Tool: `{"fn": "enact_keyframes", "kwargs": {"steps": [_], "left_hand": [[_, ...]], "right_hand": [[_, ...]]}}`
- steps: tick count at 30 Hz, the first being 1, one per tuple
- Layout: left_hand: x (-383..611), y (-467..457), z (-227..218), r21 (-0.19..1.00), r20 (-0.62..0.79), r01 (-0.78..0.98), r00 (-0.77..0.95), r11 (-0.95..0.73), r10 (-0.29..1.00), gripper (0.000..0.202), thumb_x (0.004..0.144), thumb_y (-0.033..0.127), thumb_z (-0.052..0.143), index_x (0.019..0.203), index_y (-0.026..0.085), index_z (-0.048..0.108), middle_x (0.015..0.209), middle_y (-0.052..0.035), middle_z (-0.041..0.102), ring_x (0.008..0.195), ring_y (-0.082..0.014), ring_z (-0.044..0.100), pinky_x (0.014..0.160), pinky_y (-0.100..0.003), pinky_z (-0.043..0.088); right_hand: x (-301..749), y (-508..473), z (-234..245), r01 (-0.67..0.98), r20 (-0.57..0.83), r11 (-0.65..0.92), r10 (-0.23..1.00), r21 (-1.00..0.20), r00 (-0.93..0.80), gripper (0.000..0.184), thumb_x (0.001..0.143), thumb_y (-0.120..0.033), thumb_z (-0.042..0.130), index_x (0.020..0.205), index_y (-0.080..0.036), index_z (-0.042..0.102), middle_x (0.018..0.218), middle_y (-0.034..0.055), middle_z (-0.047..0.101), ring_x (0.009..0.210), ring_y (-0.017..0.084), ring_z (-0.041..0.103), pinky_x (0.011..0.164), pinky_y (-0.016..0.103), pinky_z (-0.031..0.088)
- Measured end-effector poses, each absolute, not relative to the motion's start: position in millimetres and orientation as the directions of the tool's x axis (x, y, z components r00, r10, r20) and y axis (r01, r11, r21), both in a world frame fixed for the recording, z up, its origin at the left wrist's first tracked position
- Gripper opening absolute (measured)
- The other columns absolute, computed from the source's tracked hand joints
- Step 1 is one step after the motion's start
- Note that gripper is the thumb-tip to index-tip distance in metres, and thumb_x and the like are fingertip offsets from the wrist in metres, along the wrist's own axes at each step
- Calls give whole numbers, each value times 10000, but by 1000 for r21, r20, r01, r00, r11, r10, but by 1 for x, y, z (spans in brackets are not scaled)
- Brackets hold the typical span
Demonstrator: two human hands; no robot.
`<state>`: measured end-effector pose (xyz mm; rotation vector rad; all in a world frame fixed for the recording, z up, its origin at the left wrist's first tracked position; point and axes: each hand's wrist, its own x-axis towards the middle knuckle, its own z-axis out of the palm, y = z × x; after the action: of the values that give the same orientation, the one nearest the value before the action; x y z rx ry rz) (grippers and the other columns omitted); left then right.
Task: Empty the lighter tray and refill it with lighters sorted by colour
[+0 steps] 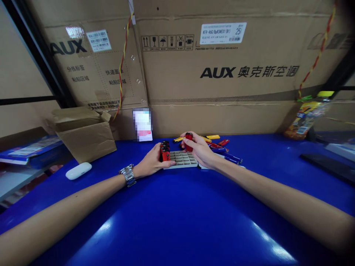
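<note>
My left hand [152, 161] grips a small stack of red lighters with black tops [165, 150] at the left end of a grey plastic grid tray [181, 159]. My right hand [199, 150] is above the tray's right side, its fingers shut around a single red lighter [189, 142]. Behind the tray lie loose yellow, red and blue long lighters [212, 142], partly hidden by my right hand. A metal wristwatch [128, 175] sits on my left wrist.
The work surface is a glossy blue table [177, 207]. A white earbud case [78, 170] and an open cardboard box [84, 136] stand left, with a patterned plastic bottle [305, 120] far right. Large printed cartons [222, 74] form the back wall.
</note>
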<state>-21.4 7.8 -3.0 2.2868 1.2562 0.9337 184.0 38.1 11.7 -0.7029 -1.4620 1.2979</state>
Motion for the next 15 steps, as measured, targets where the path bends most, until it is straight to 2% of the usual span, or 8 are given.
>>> {"fn": "enact_keyframes", "kwargs": {"steps": [3, 5, 8, 11, 15], "left_hand": [[-21, 7, -1, 576, 376, 616, 385, -538, 843, 619, 712, 509, 685, 1159, 153, 447, 1080, -100, 541, 948, -248, 521, 861, -451, 451], [-21, 7, -1, 582, 377, 609, 385, -539, 842, 607, 709, 495, 691, 1152, 157, 451, 1082, -101, 542, 961, -252, 522, 864, -447, 452], [-21, 7, -2, 591, 386, 587, 396, -553, 833, 614, 715, 476, 690, 1182, 159, 445, 1108, -107, 543, 978, -254, 525, 881, -447, 444], [-21, 8, -3, 584, 407, 572, 407, -576, 818, 614, 719, 460, 691, 1195, 161, 446, 1118, -109, 546, 982, -257, 531, 892, -454, 440], [-22, 10, -5, 604, 414, 538, 419, -588, 808, 598, 731, 455, 693, 1197, 169, 449, 1157, -121, 547, 1030, -269, 534, 930, -479, 429]], "right_hand": [[180, 42, 18, -79, 330, 323, 885, -943, -328, 203, 760, -370, 645, 892, -224, 593, 887, 20, 547, 783, 157, 485, 665, 306, 396], [177, 44, 21, -80, 259, 246, 895, -966, -363, 266, 843, -465, 515, 899, -218, 599, 852, 28, 529, 766, 165, 472, 657, 316, 386], [171, 47, 22, -87, 209, 190, 884, -978, -418, 329, 909, -463, 378, 936, -215, 593, 820, 33, 503, 757, 169, 466, 674, 328, 393], [165, 49, 21, -94, 319, 308, 857, -947, -404, 186, 859, -405, 509, 895, -227, 545, 835, 19, 504, 763, 160, 476, 693, 327, 409], [158, 56, 18, -115, 428, 415, 836, -902, -343, 236, 737, -370, 676, 812, -218, 513, 744, -3, 528, 690, 141, 484, 661, 319, 423]]}}
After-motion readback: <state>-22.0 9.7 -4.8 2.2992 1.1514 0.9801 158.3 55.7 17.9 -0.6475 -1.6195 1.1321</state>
